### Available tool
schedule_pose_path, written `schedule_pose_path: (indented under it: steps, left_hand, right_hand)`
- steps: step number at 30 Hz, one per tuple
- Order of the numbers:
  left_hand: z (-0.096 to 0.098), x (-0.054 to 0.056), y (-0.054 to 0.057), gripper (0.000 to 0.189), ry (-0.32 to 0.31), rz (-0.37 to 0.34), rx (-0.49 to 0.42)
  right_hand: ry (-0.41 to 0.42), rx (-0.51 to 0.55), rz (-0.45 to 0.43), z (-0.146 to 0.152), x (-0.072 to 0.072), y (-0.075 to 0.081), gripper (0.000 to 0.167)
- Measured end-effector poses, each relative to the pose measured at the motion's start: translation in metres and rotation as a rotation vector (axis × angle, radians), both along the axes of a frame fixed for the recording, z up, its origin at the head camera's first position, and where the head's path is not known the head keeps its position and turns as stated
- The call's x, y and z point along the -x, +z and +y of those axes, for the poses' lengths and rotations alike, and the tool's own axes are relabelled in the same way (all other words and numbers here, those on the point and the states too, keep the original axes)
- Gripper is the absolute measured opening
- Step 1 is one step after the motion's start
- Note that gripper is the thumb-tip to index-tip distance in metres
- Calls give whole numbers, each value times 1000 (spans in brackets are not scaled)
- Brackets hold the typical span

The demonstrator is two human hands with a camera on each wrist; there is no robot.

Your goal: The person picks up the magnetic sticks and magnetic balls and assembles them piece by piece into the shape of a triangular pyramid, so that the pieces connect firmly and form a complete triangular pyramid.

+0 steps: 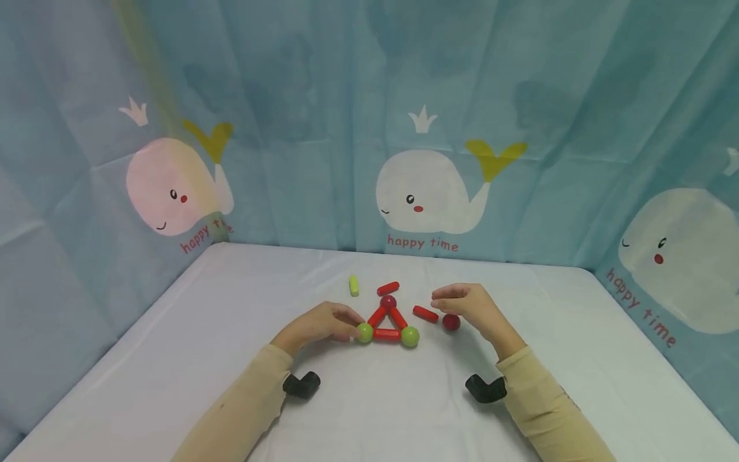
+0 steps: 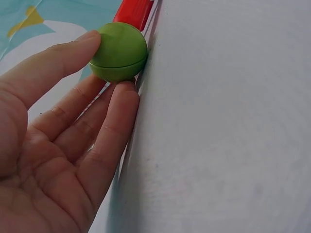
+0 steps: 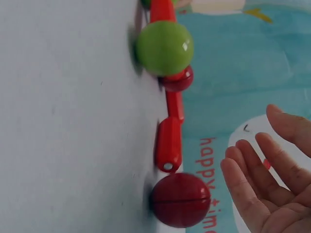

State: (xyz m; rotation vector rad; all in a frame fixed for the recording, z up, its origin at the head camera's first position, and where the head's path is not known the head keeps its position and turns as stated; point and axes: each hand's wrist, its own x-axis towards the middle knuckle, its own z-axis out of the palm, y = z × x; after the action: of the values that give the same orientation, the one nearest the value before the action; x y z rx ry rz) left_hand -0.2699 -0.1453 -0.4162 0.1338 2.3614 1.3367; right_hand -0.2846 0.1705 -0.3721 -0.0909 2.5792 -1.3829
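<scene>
A triangle of three red rods joined by balls lies on the table, with a red ball at its far corner. At its near left corner, my left hand pinches a green ball between thumb and fingers. Another green ball forms the near right corner, untouched. My right hand hovers with fingers loosely extended and nothing in them. Close below it are a loose red ball and a loose red rod, which has a pale round spot on its end.
Beyond the triangle lie a yellow-green rod and another red rod. A white cloth covers the table. Behind it hangs a blue curtain printed with whales. Black wrist mounts stick out from both sleeves.
</scene>
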Motion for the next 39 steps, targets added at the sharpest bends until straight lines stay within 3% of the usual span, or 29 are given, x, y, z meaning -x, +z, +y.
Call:
schedule_pose_path:
  steps: [13,30,39]
  left_hand:
    - [2,3,3,29,4,-3,-36]
    - [3,2,-2,29,12,-10,-32]
    - [2,2,-2,28,8,-1,-43]
  right_hand:
    - [42,-94,-41,3,25,-1,42]
    - [74,-175,-98,0,34,-15,37]
    - [51,-261,-143,-10,39,-18,34]
